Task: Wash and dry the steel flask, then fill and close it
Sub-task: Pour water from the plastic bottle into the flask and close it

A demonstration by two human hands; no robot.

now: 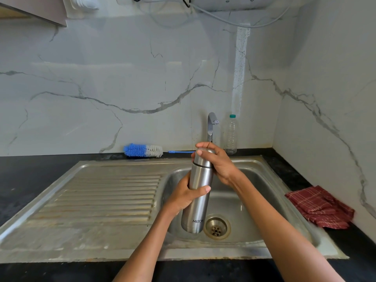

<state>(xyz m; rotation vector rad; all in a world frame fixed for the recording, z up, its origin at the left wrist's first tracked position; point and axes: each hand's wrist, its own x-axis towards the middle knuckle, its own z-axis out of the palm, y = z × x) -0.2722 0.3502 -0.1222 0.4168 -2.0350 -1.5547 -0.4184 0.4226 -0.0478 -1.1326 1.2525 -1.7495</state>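
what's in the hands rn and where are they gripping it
Both hold the steel flask above the sink: the left hand grips its body, the right hand wraps its cap.

A blue-and-white brush [143, 150] lies on the black tabletop [30, 180] against the marble wall [122, 78]. A clear bottle [231, 135] with a green cap stands upright near the back corner. A red checked cloth [321, 207] lies crumpled at the right.
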